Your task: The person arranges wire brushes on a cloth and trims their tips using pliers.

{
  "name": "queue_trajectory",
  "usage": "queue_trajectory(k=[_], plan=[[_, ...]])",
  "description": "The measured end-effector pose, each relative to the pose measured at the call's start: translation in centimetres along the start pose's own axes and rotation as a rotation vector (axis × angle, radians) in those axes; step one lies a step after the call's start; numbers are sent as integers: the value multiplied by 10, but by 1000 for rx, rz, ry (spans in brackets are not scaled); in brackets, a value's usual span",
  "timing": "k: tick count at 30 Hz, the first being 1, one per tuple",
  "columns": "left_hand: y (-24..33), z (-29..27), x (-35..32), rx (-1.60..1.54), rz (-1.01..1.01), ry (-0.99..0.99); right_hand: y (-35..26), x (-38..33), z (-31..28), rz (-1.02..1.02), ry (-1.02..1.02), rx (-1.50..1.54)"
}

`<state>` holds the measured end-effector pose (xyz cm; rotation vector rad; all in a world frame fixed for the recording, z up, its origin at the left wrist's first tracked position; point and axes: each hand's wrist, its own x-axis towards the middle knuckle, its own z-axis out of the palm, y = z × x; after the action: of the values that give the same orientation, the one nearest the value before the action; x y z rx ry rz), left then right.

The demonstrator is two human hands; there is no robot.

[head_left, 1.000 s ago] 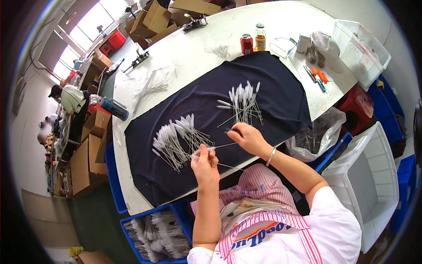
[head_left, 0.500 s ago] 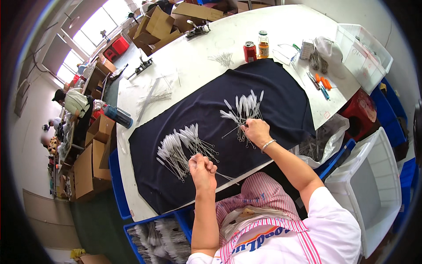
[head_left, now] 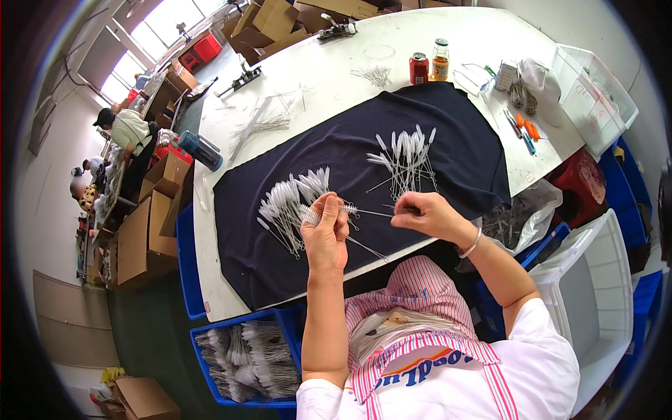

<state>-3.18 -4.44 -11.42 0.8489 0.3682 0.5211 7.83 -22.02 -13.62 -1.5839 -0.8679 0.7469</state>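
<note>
Across a white table (head_left: 315,84) spreads one dark cloth (head_left: 465,154) bearing two brush piles, one left (head_left: 280,203), one right (head_left: 403,152); one can (head_left: 418,69) and one bottle (head_left: 440,63) stand beyond. Above the cloth's near side, the left hand (head_left: 325,229) closes its fingers around white-bristled brushes (head_left: 308,214), overlapped past counting; the right hand (head_left: 432,218) pinches one wire stem (head_left: 374,212), fingertips together.

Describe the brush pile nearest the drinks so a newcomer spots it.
Find the white table, then the dark cloth on it. On its right half, beyond the right hand, is the fanned brush pile, smaller than the left pile.
</note>
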Motion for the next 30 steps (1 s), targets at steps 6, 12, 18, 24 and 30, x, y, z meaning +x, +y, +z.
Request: queue_trajectory(k=[6,12,18,24,30], plan=[[2,3,-22,-34,66,85,-25,-6,30,-366,385,-855],[3,3,-35,-45,101,-9,-28,-4,41,-427,404,-758],[2,2,-40,-50,98,-23,-24,-3,43,-422,432,-699],[3,-3,-39,-40,112,-70,-18,-2,39,-446,452,-669],[0,-2,-40,-54,94,-103,-21,-5,36,-445,400,-664]])
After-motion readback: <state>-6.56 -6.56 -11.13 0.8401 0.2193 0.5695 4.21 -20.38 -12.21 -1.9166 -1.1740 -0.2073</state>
